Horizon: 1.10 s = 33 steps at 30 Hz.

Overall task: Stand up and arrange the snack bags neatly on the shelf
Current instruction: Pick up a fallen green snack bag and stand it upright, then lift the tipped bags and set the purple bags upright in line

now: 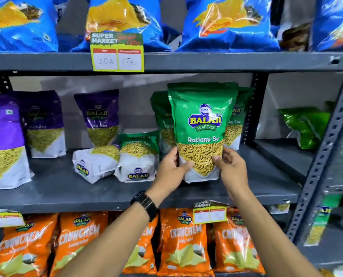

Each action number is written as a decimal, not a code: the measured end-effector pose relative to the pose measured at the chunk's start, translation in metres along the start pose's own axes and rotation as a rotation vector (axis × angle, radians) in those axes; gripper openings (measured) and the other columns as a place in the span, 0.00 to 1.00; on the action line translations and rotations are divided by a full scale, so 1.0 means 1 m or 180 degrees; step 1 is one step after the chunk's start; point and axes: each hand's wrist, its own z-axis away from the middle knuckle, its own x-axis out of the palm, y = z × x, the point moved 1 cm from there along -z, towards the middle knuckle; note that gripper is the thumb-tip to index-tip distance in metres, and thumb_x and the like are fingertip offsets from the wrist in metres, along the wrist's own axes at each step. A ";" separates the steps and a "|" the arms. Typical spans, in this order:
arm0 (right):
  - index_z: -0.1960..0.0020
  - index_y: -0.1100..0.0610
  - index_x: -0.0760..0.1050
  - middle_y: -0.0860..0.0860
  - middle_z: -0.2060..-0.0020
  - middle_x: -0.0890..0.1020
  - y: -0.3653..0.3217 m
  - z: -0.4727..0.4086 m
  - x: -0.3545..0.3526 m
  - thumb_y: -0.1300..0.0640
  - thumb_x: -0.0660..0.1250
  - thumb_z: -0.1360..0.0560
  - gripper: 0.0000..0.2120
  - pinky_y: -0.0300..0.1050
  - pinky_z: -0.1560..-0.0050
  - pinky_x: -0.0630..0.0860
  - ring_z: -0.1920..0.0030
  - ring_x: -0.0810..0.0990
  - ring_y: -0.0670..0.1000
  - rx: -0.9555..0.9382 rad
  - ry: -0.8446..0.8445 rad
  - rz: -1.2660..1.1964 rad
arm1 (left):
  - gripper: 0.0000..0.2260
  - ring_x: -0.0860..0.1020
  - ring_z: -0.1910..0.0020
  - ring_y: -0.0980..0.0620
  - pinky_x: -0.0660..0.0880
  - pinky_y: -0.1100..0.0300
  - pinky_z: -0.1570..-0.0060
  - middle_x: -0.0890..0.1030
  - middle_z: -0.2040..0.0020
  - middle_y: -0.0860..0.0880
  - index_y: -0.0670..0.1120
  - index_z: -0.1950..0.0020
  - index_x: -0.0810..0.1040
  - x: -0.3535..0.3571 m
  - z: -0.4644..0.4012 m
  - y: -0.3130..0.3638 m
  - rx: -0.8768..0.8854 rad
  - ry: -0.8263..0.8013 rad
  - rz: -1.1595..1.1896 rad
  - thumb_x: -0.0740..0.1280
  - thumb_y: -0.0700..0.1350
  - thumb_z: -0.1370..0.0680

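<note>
A green Ratlami Sev bag (201,120) stands upright on the grey middle shelf (66,188). My left hand (171,168) grips its lower left edge and my right hand (229,164) grips its lower right edge. Two more green bags stand behind it, one at the left (160,116) and one at the right (236,124). To the left, a green bag (137,156) and a purple bag (95,162) lie toppled on the shelf. Upright purple Sev bags stand further left: one (98,114), another (41,124) and a large near one (2,140).
Blue chip bags (124,19) fill the top shelf, with a price tag (117,51) on its edge. Orange Crunchem bags (183,240) line the bottom shelf. A perforated grey upright (326,148) stands at right, with a crumpled green bag (306,124) on the neighbouring shelf.
</note>
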 end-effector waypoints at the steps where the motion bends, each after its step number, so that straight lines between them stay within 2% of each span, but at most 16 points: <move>1: 0.33 0.58 0.79 0.52 0.43 0.88 0.005 -0.010 -0.003 0.65 0.71 0.20 0.16 0.49 0.35 0.81 0.40 0.86 0.51 0.0071 0.0096 0.0009 | 0.21 0.81 0.31 0.46 0.74 0.41 0.26 0.84 0.32 0.46 0.52 0.32 0.77 0.010 -0.011 -0.004 -0.0027 -0.0009 -0.0003 0.73 0.38 0.22; 4: 0.30 0.66 0.75 0.62 0.35 0.84 0.019 -0.028 -0.010 0.69 0.68 0.20 0.19 0.60 0.28 0.76 0.32 0.81 0.62 0.0173 0.0300 0.0013 | 0.18 0.82 0.33 0.45 0.75 0.39 0.28 0.84 0.35 0.47 0.58 0.40 0.78 0.032 -0.033 -0.018 -0.0151 -0.0044 -0.0037 0.73 0.39 0.24; 6: 0.33 0.64 0.76 0.63 0.37 0.84 0.023 -0.035 -0.013 0.70 0.67 0.20 0.16 0.63 0.28 0.75 0.36 0.83 0.62 0.0197 0.0409 0.0058 | 0.19 0.81 0.32 0.42 0.74 0.38 0.28 0.84 0.33 0.44 0.53 0.35 0.77 0.043 -0.048 -0.027 -0.0269 -0.0101 -0.0111 0.72 0.37 0.23; 7: 0.33 0.63 0.77 0.63 0.38 0.84 0.027 -0.058 -0.040 0.70 0.67 0.20 0.16 0.64 0.29 0.75 0.37 0.83 0.61 0.0267 0.0564 0.0076 | 0.20 0.80 0.31 0.42 0.74 0.37 0.27 0.83 0.32 0.42 0.48 0.32 0.77 0.076 -0.065 -0.024 -0.0231 -0.0216 -0.0116 0.72 0.36 0.23; 8: 0.32 0.63 0.76 0.62 0.38 0.84 0.029 -0.080 -0.068 0.70 0.67 0.20 0.17 0.64 0.29 0.75 0.38 0.83 0.60 0.0306 0.0676 0.0154 | 0.22 0.80 0.30 0.42 0.74 0.38 0.27 0.83 0.31 0.41 0.45 0.29 0.75 0.108 -0.083 -0.025 -0.0183 -0.0361 -0.0091 0.72 0.36 0.23; 13: 0.27 0.62 0.73 0.62 0.33 0.82 0.050 -0.090 -0.075 0.68 0.66 0.18 0.20 0.51 0.35 0.77 0.35 0.81 0.59 0.0424 0.0456 0.0503 | 0.24 0.80 0.30 0.44 0.74 0.40 0.27 0.82 0.30 0.43 0.43 0.25 0.73 0.109 -0.081 -0.032 -0.0241 -0.0329 -0.0199 0.72 0.36 0.21; 15: 0.24 0.61 0.71 0.60 0.32 0.82 0.052 -0.087 -0.074 0.67 0.67 0.18 0.23 0.54 0.31 0.77 0.32 0.80 0.59 0.0427 0.0365 0.0583 | 0.24 0.80 0.30 0.46 0.74 0.42 0.26 0.82 0.30 0.45 0.45 0.25 0.73 0.107 -0.078 -0.027 -0.0266 -0.0351 -0.0204 0.72 0.37 0.21; 17: 0.22 0.59 0.69 0.57 0.29 0.80 0.049 -0.083 -0.077 0.63 0.70 0.19 0.26 0.60 0.27 0.75 0.29 0.79 0.58 0.0485 0.0404 0.0614 | 0.27 0.78 0.29 0.49 0.73 0.48 0.25 0.79 0.28 0.48 0.46 0.23 0.71 0.104 -0.073 -0.020 -0.0279 -0.0431 -0.0208 0.73 0.37 0.21; 19: 0.23 0.57 0.70 0.58 0.29 0.80 0.046 -0.066 -0.077 0.56 0.74 0.22 0.29 0.59 0.29 0.75 0.29 0.79 0.59 0.0467 0.0785 0.0967 | 0.32 0.73 0.26 0.51 0.70 0.61 0.28 0.74 0.25 0.51 0.45 0.18 0.66 0.091 -0.065 -0.014 -0.0341 -0.0434 -0.0113 0.73 0.37 0.21; 21: 0.31 0.56 0.75 0.59 0.37 0.83 0.040 -0.047 -0.072 0.54 0.74 0.24 0.23 0.55 0.38 0.78 0.37 0.83 0.61 0.0283 0.1106 0.1431 | 0.31 0.72 0.23 0.50 0.68 0.62 0.29 0.73 0.22 0.49 0.46 0.18 0.66 0.064 -0.053 -0.008 -0.0345 -0.0260 -0.0159 0.72 0.38 0.20; 22: 0.34 0.55 0.77 0.58 0.41 0.84 0.036 -0.038 -0.068 0.55 0.73 0.24 0.19 0.54 0.41 0.78 0.40 0.84 0.61 0.0174 0.1097 0.1602 | 0.29 0.74 0.24 0.50 0.69 0.62 0.29 0.74 0.22 0.49 0.47 0.19 0.69 0.046 -0.046 -0.005 -0.0259 -0.0120 -0.0284 0.72 0.39 0.19; 25: 0.41 0.54 0.81 0.56 0.46 0.86 0.029 -0.018 -0.041 0.59 0.72 0.26 0.14 0.46 0.47 0.77 0.47 0.85 0.59 0.0009 0.0730 0.1784 | 0.20 0.82 0.35 0.54 0.75 0.63 0.35 0.84 0.31 0.51 0.50 0.27 0.79 -0.019 -0.019 0.007 0.0110 0.0633 -0.0934 0.72 0.42 0.20; 28: 0.43 0.54 0.82 0.54 0.51 0.88 0.023 -0.009 0.003 0.61 0.72 0.24 0.10 0.42 0.51 0.75 0.50 0.86 0.54 -0.0094 0.0114 0.1695 | 0.15 0.85 0.43 0.50 0.81 0.52 0.38 0.88 0.39 0.50 0.51 0.34 0.84 -0.081 0.003 0.014 0.0152 0.1392 -0.1629 0.71 0.44 0.20; 31: 0.37 0.57 0.80 0.53 0.51 0.87 0.020 -0.011 0.059 0.56 0.74 0.22 0.15 0.48 0.51 0.82 0.52 0.85 0.54 0.0146 -0.0560 0.1261 | 0.14 0.85 0.42 0.43 0.78 0.50 0.41 0.87 0.40 0.46 0.50 0.35 0.83 -0.124 0.019 0.012 -0.0201 0.1652 -0.2053 0.71 0.48 0.20; 33: 0.33 0.57 0.77 0.51 0.50 0.83 0.016 -0.014 0.096 0.48 0.74 0.23 0.22 0.54 0.55 0.85 0.52 0.83 0.56 0.0732 -0.0907 0.0754 | 0.13 0.84 0.42 0.40 0.77 0.49 0.42 0.87 0.41 0.43 0.47 0.37 0.83 -0.139 0.025 0.009 -0.0341 0.1665 -0.2037 0.70 0.51 0.19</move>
